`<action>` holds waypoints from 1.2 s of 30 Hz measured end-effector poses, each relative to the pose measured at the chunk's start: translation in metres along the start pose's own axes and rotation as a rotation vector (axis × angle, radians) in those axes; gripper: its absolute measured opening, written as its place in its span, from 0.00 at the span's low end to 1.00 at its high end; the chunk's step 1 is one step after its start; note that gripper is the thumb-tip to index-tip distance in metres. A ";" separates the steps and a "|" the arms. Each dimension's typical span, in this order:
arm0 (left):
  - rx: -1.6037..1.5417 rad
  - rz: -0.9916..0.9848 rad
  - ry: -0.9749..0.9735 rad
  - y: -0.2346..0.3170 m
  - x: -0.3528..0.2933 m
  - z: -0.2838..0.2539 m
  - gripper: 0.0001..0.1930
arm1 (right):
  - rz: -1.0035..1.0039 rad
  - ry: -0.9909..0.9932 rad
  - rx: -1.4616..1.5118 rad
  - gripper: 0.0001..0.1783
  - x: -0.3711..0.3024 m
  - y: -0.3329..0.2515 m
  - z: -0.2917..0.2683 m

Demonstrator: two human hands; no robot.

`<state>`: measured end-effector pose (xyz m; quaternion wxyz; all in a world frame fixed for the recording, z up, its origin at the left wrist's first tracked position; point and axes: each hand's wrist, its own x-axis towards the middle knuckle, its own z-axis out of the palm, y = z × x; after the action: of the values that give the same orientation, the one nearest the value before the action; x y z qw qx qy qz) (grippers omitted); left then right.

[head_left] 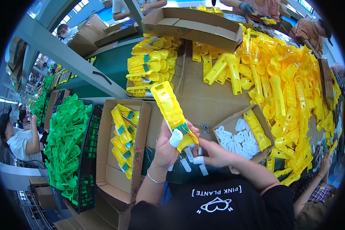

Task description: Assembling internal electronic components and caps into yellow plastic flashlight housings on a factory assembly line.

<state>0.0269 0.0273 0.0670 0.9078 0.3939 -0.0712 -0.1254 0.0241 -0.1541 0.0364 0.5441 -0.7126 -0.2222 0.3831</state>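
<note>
My left hand (167,148) is wrapped round a long yellow plastic housing (167,102), which stands tilted up over the work area. A white cover sits on my left thumb. Near the housing's lower end is a small green circuit board (183,128) with thin red wires beside it. My right hand (215,154) is closed at that lower end, one fingertip covered in white; what its fingers pinch is too small to make out. White strip-like pieces (185,165) lie just below my hands. To the right, a small carton (261,156) holds white oval parts (239,141) and one yellow housing (256,129).
A large heap of yellow housings (283,88) covers the right side. Stacked housings with green boards (151,65) lie ahead. At left stand an open carton (115,189) of boarded housings and a black crate (89,168) of green parts (67,142). Co-workers sit around; a metal post (71,48) crosses.
</note>
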 end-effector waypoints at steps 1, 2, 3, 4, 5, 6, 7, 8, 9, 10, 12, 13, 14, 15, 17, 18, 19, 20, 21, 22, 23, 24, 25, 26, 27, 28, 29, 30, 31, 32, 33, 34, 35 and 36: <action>0.031 0.028 0.024 0.003 0.002 -0.003 0.24 | -0.069 0.209 -0.062 0.20 -0.002 0.008 0.014; 0.034 0.032 0.032 0.007 0.002 -0.014 0.24 | -0.072 0.200 -0.061 0.20 -0.005 0.000 0.012; 0.548 0.090 0.047 0.013 0.004 -0.028 0.28 | -0.039 0.251 -0.071 0.18 -0.012 -0.016 0.003; 1.059 0.137 0.050 0.018 0.005 -0.036 0.31 | 0.000 0.312 -0.076 0.18 -0.018 -0.028 -0.005; 1.395 0.114 0.035 0.032 0.005 -0.019 0.36 | -0.076 0.340 -0.316 0.13 -0.021 -0.031 -0.016; 1.394 0.109 0.027 0.029 0.005 -0.022 0.36 | -0.071 0.345 -0.311 0.13 -0.018 -0.032 -0.021; 1.674 0.203 0.019 0.025 0.006 -0.025 0.36 | -0.067 0.379 -0.619 0.11 -0.016 -0.033 -0.028; 1.951 0.303 0.010 0.021 0.006 -0.026 0.36 | -0.060 0.407 -0.929 0.09 -0.015 -0.032 -0.034; 1.873 0.306 0.027 0.020 0.006 -0.024 0.34 | -0.113 0.522 -1.067 0.12 -0.010 -0.026 -0.037; 1.872 0.309 0.029 0.017 0.005 -0.027 0.34 | -0.114 0.523 -1.070 0.12 -0.004 -0.023 -0.045; 1.099 0.140 0.074 0.007 0.000 -0.032 0.32 | -0.401 0.815 -1.421 0.07 0.001 -0.022 -0.065; 0.889 -0.015 0.092 0.010 -0.004 -0.023 0.27 | -0.401 0.899 -1.399 0.07 0.002 -0.027 -0.069; 0.888 -0.015 0.097 0.007 -0.004 -0.019 0.27 | -0.404 0.894 -1.399 0.07 0.002 -0.031 -0.068; 0.699 -0.025 0.038 0.002 -0.005 -0.017 0.25 | -0.459 0.988 -1.213 0.07 0.002 -0.034 -0.066; 0.432 -0.045 -0.026 -0.003 -0.005 -0.009 0.21 | -0.550 1.059 -0.803 0.11 -0.002 -0.036 -0.057; 0.431 -0.044 -0.017 -0.006 -0.005 -0.008 0.21 | -0.551 1.050 -0.800 0.11 -0.006 -0.040 -0.042; 0.378 -0.050 0.000 -0.011 -0.006 -0.006 0.22 | -0.555 0.972 -0.541 0.12 -0.012 -0.048 -0.022; 0.328 -0.054 0.017 -0.013 -0.007 -0.003 0.23 | -0.556 0.887 -0.283 0.14 -0.016 -0.054 -0.005; 0.323 -0.059 0.009 -0.016 -0.006 0.002 0.23 | -0.539 0.839 -0.309 0.15 -0.019 -0.053 0.007; 0.362 0.003 -0.003 -0.018 -0.006 0.004 0.23 | -0.525 0.785 -0.330 0.17 -0.018 -0.051 0.015; 0.401 0.065 -0.016 -0.020 -0.006 0.006 0.23 | -0.553 0.743 -0.312 0.15 -0.015 -0.050 0.018; 0.399 0.064 -0.017 -0.022 -0.006 0.006 0.23 | -0.551 0.744 -0.313 0.15 -0.013 -0.048 0.021; 0.444 0.097 -0.031 -0.024 -0.006 0.004 0.26 | -0.570 0.755 -0.295 0.15 -0.011 -0.045 0.023; 0.490 0.131 -0.046 -0.026 -0.007 0.003 0.28 | -0.590 0.766 -0.276 0.15 -0.010 -0.043 0.025; 0.488 0.130 -0.046 -0.026 -0.009 0.004 0.28 | -0.649 0.789 -0.304 0.16 -0.010 -0.043 0.026; 0.456 0.138 -0.037 -0.026 -0.010 0.007 0.28 | -0.649 0.788 -0.305 0.16 -0.010 -0.044 0.025; 0.424 0.145 -0.028 -0.027 -0.012 0.009 0.29 | -0.651 0.801 -0.313 0.16 -0.011 -0.047 0.025; 0.423 0.146 -0.028 -0.028 -0.012 0.008 0.29 | -0.651 0.816 -0.320 0.16 -0.012 -0.048 0.025; 0.451 0.164 -0.014 -0.030 -0.013 0.007 0.29 | -0.650 0.816 -0.322 0.16 -0.012 -0.048 0.026; 0.479 0.182 0.000 -0.032 -0.014 0.007 0.30 | -0.639 0.822 -0.339 0.17 -0.011 -0.047 0.027; 0.477 0.182 0.000 -0.033 -0.014 0.009 0.30 | -0.628 0.828 -0.356 0.18 -0.010 -0.046 0.028; 0.479 0.201 0.044 -0.035 -0.015 0.012 0.25 | -0.625 0.829 -0.358 0.18 -0.010 -0.044 0.030; 0.481 0.220 0.087 -0.036 -0.015 0.015 0.21 | -0.617 0.832 -0.362 0.19 -0.011 -0.043 0.033; 0.478 0.218 0.087 -0.037 -0.016 0.016 0.21 | -0.609 0.836 -0.366 0.20 -0.010 -0.041 0.036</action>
<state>0.0019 -0.0038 0.0503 0.7993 0.5922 -0.1017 0.0104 -0.0061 -0.1274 0.0744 0.5394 -0.7906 -0.2465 -0.1523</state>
